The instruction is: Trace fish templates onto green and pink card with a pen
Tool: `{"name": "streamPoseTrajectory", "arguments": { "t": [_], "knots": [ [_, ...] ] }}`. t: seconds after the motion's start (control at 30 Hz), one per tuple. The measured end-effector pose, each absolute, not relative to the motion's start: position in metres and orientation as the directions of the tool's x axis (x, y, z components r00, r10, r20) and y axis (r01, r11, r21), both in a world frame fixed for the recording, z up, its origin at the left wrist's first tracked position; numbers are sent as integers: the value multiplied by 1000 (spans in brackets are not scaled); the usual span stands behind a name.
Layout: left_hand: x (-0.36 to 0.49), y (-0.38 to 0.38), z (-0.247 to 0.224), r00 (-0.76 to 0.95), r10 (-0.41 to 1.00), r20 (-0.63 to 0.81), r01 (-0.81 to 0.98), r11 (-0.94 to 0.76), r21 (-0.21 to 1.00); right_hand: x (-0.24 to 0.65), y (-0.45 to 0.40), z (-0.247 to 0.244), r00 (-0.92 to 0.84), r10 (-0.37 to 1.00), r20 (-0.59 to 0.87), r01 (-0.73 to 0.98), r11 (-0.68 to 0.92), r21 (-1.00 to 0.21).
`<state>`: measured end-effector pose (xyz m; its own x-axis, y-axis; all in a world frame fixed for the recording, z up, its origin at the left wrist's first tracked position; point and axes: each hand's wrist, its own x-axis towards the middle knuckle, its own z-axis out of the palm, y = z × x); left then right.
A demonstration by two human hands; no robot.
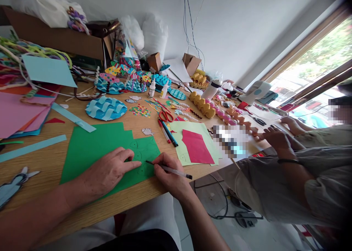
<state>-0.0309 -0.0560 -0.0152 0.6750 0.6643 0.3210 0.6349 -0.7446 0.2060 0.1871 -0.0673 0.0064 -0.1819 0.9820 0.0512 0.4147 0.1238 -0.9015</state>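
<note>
A sheet of green paper point(90, 144) lies on the wooden table in front of me, its upper right corner cut away in steps. Fish outlines point(141, 144) are drawn on its right part. My left hand point(110, 170) rests flat on the sheet, index finger stretched toward the drawings. A pen point(173, 170) is pinched in my right hand point(170, 172), its tip touching the paper beside the fish outlines. Just above the sheet lies a small cut-out paper fish point(147, 131).
Markers point(167, 131) and red-handled scissors point(165, 115) lie beyond my right hand, near light green paper point(178, 130) under a red piece point(196, 146). Glue bottles point(151, 88) and a woven blue paper oval point(106, 108) stand farther back. A co-worker point(291, 170) sits at right.
</note>
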Motion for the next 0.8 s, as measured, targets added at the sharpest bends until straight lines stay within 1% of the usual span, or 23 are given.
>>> {"name": "streamPoseTrajectory", "arguments": {
  "t": [0.13, 0.43, 0.6, 0.8],
  "knots": [
    [-31, -56, -15, 671, 670, 319, 641, -740, 206, 187, -67, 6, -170, 982, 77, 435, 145, -889],
    [-30, -57, -13, 669, 678, 306, 643, -734, 219, 188, -67, 6, -157, 985, 66, 397, 124, -909],
    [-30, -57, -13, 665, 685, 298, 646, -728, 231, 187, -68, 8, -164, 985, 48, 436, 116, -892],
    [-30, -57, -10, 660, 689, 298, 652, -723, 228, 188, -67, 7, -141, 987, 74, 448, 130, -885]
  ]
}}
